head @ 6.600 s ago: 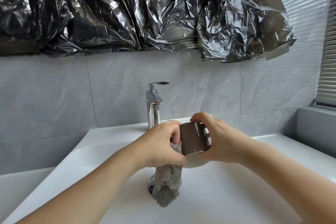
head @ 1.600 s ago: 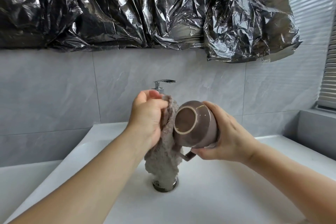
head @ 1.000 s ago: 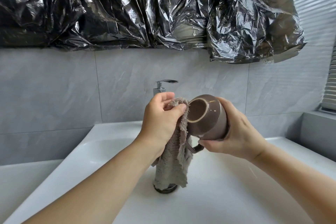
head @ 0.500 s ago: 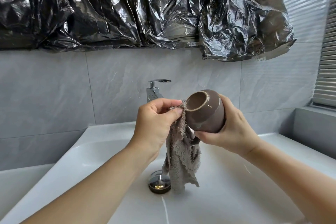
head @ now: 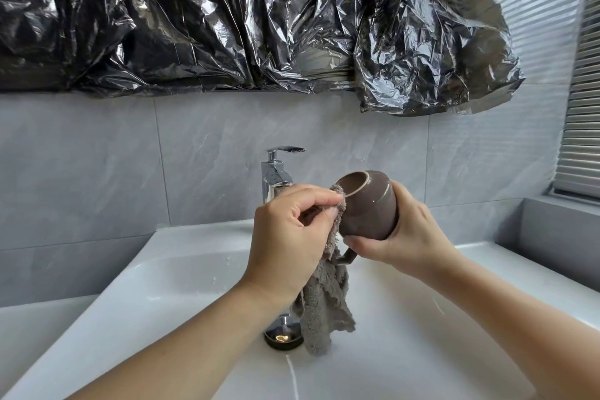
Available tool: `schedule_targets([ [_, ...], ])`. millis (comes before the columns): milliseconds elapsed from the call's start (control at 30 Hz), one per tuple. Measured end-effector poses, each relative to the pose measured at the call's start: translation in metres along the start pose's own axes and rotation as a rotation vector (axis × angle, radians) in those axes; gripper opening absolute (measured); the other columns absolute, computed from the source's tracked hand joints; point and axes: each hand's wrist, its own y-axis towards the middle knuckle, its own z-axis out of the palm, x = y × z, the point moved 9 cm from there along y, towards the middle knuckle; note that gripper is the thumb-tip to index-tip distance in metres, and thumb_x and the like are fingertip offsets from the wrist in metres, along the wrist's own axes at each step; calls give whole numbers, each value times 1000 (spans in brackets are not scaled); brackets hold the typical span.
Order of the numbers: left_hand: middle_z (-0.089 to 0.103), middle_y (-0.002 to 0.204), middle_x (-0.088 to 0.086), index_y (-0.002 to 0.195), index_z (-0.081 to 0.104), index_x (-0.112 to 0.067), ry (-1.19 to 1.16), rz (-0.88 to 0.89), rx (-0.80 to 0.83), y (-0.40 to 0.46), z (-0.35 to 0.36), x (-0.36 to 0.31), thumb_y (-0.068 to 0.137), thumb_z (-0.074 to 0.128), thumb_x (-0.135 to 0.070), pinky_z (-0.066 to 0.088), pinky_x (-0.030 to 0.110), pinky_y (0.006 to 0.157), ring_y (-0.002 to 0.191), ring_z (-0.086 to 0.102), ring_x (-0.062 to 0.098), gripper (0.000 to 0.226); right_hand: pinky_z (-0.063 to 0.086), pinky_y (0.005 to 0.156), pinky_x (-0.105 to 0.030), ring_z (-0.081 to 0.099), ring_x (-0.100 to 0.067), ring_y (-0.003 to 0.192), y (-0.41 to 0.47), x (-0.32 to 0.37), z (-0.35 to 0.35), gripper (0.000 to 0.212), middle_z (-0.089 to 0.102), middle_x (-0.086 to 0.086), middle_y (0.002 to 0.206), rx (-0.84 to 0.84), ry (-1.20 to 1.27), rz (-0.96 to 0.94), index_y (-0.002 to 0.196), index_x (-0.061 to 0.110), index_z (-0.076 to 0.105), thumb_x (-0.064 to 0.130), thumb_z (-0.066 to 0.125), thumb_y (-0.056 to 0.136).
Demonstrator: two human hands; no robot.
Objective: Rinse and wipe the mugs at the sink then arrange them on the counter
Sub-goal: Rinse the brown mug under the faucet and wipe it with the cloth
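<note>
Head view, the only one. Landmark: the faucet (head: 276, 177) at the back of the white sink (head: 422, 351). Brown mug (head: 368, 204) held in the air just right of the faucet and above the basin, tipped over so its unglazed foot ring faces up and left toward the camera; mouth hidden, turned away behind the palm. Long axis runs from upper left (base) to lower right (mouth). Handle points down, toward the drain (head: 283, 336), which sits in the basin below the faucet. Right hand (head: 402, 237) curled round the mug's far side and underside, thumb pressing the lower wall near the handle root. Left hand (head: 285, 237) directly in front of the faucet, thumb and fingers pinched closed on a grey cloth (head: 319, 302); the pinched fold touches the mug's left wall just under the foot ring, and the rest hangs down to beside the drain. Mug lies immediately right of the left hand, touching through the cloth. Judgement: outside wipe under way; the base and the wall facing left are nearest the cloth hand, so turning the mug falls to the right hand. No other mugs in view; counter placement not yet done. Crumpled black plastic sheet (head: 227, 16) covers the wall above the faucet.
</note>
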Motion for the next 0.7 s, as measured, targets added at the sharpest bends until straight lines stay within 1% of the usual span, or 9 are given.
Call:
schedule_targets([
  [67,75,92,-10,84,79,-17,96,177,-6,0,0,-15,79,76,3,52,19,85,93,69,6,21,48,73,-11,59,10,101,0,0,1,86,63,23,110,4,-12,6,125,36,51,54,81,47],
  [167,76,92,-6,82,80,-14,208,372,12,-4,5,-28,77,73,10,52,22,84,93,66,13,25,46,72,-6,55,16,98,-1,2,2,76,62,23,106,15,-53,-13,119,39,48,38,88,54],
  [233,76,93,-5,82,79,-11,249,477,62,-10,14,-37,76,69,14,51,26,84,92,62,19,28,44,71,-5,58,11,97,0,3,5,74,62,22,104,45,-97,-33,118,37,49,36,87,54],
  [300,74,97,-2,88,77,-8,275,536,103,-15,21,-43,76,66,16,51,28,87,93,62,21,29,42,71,-7,59,3,98,-1,5,10,77,62,23,104,85,-130,-41,120,33,50,44,82,51],
  [367,67,104,2,101,72,-7,264,482,100,-14,21,-43,77,65,15,49,25,90,97,61,18,33,39,79,-6,57,2,104,-1,8,12,90,59,25,113,100,-152,-67,128,32,48,58,76,47],
  [433,60,105,3,111,62,-13,218,386,85,-9,16,-40,78,67,13,45,16,91,99,59,10,43,35,85,-1,51,6,109,-1,12,12,103,55,22,122,107,-184,-116,137,27,45,65,73,46],
  [533,67,100,-2,114,55,-21,182,358,119,-5,15,-39,80,72,5,48,16,90,98,64,7,46,29,87,4,43,10,105,-2,17,11,107,51,15,120,96,-239,-197,139,17,45,64,71,47],
  [633,70,98,-6,112,58,-23,231,376,128,-3,15,-43,79,75,2,53,25,88,95,68,12,45,31,91,-7,53,-12,109,-4,24,13,104,60,-3,121,82,-359,-324,138,6,46,58,67,50],
  [700,71,97,-7,109,61,-22,244,333,88,1,10,-42,78,76,0,52,23,86,94,68,9,40,30,91,-7,52,-18,104,-5,30,16,100,62,-10,115,87,-420,-388,133,3,48,55,66,50],
])
